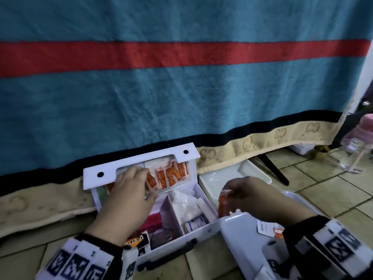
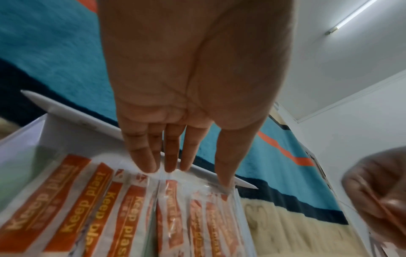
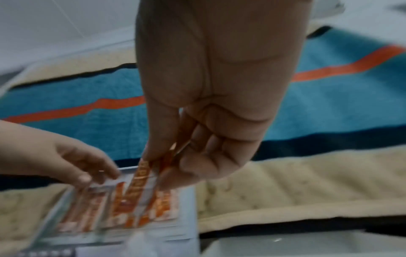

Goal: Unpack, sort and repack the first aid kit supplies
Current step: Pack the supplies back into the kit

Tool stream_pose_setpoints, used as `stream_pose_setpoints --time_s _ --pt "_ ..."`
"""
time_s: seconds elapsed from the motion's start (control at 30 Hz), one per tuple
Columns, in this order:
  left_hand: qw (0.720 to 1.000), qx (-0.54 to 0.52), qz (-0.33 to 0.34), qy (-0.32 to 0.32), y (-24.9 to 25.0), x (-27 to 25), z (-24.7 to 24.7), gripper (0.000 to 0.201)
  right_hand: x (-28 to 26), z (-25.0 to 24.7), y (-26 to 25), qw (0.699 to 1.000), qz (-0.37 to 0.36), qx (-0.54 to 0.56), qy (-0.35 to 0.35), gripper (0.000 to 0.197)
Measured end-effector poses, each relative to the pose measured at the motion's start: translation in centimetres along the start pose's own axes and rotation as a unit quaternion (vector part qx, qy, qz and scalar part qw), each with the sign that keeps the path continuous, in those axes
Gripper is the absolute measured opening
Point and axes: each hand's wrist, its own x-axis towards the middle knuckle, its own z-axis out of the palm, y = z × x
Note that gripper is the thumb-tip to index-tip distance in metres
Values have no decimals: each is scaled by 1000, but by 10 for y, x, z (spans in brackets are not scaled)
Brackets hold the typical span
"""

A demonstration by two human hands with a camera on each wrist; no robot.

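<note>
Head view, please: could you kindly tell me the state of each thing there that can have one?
first aid box: open, lid propped against the blanket.
lid-pocket plasters: tucked in the lid, left fingertips on their clear wrap.
left hand: fingers straight, touching that wrap.
right hand: pinches loose plaster strips.
loose plaster strips: hanging from that pinch, near the white tray.

Glossy plastic plaster wrappers (image 2: 136,213); fuzzy cloth blanket (image 1: 181,102).

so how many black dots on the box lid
2. One dot at the left end of the lid, beside the left hand; the other dot at its right end. The hand could hide more.
</note>
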Motion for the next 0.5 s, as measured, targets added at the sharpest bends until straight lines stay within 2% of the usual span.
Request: stream_pose_setpoints --time_s 0.07,0.13,0.17,0.23,0.37,0.43,0.5 --pt "1000 30 4 7 -6 4 2 64 26 19 -16 998 -36 10 -46 16" --pt "999 48 8 0 -11 8 5 65 53 35 -25 997 -59 29 -48 11" --pt "999 48 11 -4 -15 9 6 63 64 39 -30 996 -68 52 -27 9" --pt "999 41 17 -9 -20 10 5 59 81 42 -41 986 -87 131 51 18" --pt "998 47 43 -9 -25 10 1 55 101 38 -67 921 -102 339 161 16" --pt "996 68 55 -7 -25 10 -2 54 110 37 -75 909 -93 363 181 12" --pt "995 80 57 -17 -23 10 -6 58 117 39 -81 918 -92 343 178 5"
